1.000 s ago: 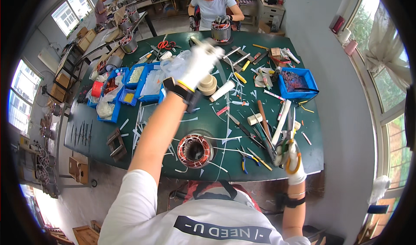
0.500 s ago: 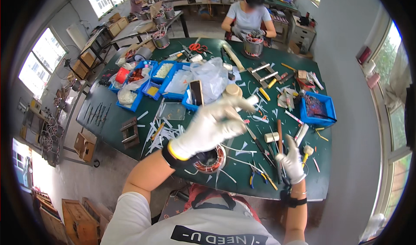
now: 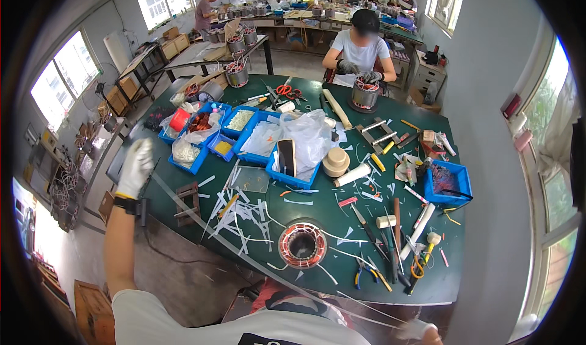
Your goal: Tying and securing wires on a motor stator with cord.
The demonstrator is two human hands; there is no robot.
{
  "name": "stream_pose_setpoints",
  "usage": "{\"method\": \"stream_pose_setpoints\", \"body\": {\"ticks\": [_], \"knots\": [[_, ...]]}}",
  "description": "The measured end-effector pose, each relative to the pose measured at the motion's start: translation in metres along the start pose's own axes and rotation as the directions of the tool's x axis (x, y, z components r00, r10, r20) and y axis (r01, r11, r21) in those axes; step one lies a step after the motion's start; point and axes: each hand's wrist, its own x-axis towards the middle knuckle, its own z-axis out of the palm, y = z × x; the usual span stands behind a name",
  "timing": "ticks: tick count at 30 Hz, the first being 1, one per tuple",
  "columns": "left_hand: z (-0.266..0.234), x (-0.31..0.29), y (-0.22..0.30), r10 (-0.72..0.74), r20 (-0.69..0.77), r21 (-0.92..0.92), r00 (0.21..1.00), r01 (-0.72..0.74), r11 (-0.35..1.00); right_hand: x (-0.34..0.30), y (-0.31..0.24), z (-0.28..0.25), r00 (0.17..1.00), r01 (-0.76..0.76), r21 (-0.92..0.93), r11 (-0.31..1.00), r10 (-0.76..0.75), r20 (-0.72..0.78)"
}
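Observation:
My left hand (image 3: 137, 169), in a white glove, is raised at the far left, its fingers closed on a long white cord (image 3: 210, 230). The cord slants down across the table's front toward my right hand (image 3: 418, 330). That hand, also gloved, is low at the lower right, blurred and partly cut off; strands of the cord run to its fingers. Between the hands, a ring-shaped motor stator (image 3: 285, 247) with copper windings and white lacing sits near the table's front edge. Several white cord ends spread out from it.
Scissors (image 3: 417, 265), pliers (image 3: 366, 273) and a small mallet (image 3: 386, 221) lie right of the stator. White strips (image 3: 235, 214) are scattered to its left. Blue bins (image 3: 293, 179) stand behind. Across the green table (image 3: 342, 192), a co-worker (image 3: 361, 46) handles another stator (image 3: 365, 96).
My left hand has swung far left from above the stator, which now shows fully. My right hand has dropped from beside the tools toward the lower edge. The cord now stretches between them.

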Motion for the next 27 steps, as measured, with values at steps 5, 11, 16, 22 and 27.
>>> {"method": "stream_pose_setpoints", "body": {"ticks": [5, 11, 16, 22, 27], "knots": [[-0.344, -0.070, 0.023, 0.463, -0.596, 0.751, 0.656, 0.250, 0.611, -0.093, 0.073, -0.045, 0.948, -0.067, 0.047, 0.997, 0.078, -0.308], [-0.476, -0.125, 0.087, 0.546, -0.799, 0.594, 0.252, 0.477, 0.648, -0.165, 0.055, -0.162, 0.669, -0.249, 0.201, 0.947, 0.318, -0.672], [-0.420, 0.053, 0.058, 0.580, 0.071, 0.988, 0.812, -0.137, 0.071, -0.243, -0.116, -0.109, 0.061, -0.413, 0.639, 0.649, 0.720, -0.691], [-0.147, 0.334, -0.045, 0.321, 0.345, 0.916, 0.882, -0.390, 0.089, -0.243, -0.294, -0.031, -0.663, 0.132, 0.979, 0.155, 0.748, -0.029], [-0.088, 0.325, -0.079, 0.278, 0.273, 0.954, 0.921, -0.295, 0.042, -0.279, -0.264, 0.071, -0.848, 0.132, 0.955, 0.264, 0.530, -0.029]]}}
